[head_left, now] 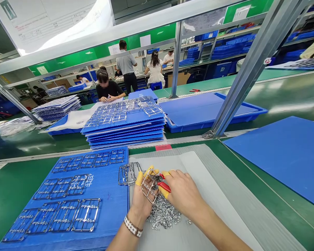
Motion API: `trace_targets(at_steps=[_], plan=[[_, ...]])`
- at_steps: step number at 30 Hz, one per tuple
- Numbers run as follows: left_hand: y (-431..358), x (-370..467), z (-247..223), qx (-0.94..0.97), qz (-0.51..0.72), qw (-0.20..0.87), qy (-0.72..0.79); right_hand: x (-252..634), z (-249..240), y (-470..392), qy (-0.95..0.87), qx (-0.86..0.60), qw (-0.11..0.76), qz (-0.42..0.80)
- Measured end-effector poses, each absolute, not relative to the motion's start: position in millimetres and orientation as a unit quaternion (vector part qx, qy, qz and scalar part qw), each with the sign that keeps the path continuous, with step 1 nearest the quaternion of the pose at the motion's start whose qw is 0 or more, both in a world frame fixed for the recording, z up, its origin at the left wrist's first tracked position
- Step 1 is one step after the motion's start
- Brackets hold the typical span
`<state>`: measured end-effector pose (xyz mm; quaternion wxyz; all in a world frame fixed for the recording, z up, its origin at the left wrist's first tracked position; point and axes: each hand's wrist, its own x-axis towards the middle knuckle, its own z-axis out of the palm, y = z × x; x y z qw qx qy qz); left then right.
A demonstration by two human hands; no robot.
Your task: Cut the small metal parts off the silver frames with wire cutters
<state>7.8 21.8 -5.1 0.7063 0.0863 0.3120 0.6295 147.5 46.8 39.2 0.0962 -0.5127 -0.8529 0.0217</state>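
My left hand point(142, 198), with yellow finger cots and a bracelet at the wrist, is closed on a small square metal wire frame point(149, 190). Red-handled pliers point(164, 187) sit in my right hand point(181, 191), their jaws close to the frame's edge and hard to make out. Beneath both hands lies a heap of small silvery links point(163, 214) on a white sheet point(196, 174). Just left of my hands, several similar metal frames point(129, 173) overlap in a small pile. More frames point(87, 214) are laid in rows on a blue corrugated board point(108, 209).
Beyond the work area stands a stack of blue boards point(125, 130) topped with metal frames. A blue tray point(199, 123) is to its right. A slanted metal post point(240, 76) rises from the bench. Another blue board point(285, 157) lies right. Several people work farther back.
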Motion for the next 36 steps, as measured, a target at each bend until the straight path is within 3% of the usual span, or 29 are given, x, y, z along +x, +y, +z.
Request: trace_targets(at_steps=[12,25,36], plan=[[20.5,6.2,-3.1,0.074,0.609,0.736,0.286,154.1,43.8,50.8,-0.862,-0.496,0.077,0.076],[20.6,8.0,-6.6,0.11,0.623,0.698,0.336,141.9,37.9,43.9,-0.85,-0.521,0.077,0.009],[22.3,-0.1,-0.6,0.058,0.61,0.749,0.251,165.6,27.8,34.2,-0.846,-0.526,0.087,0.026]])
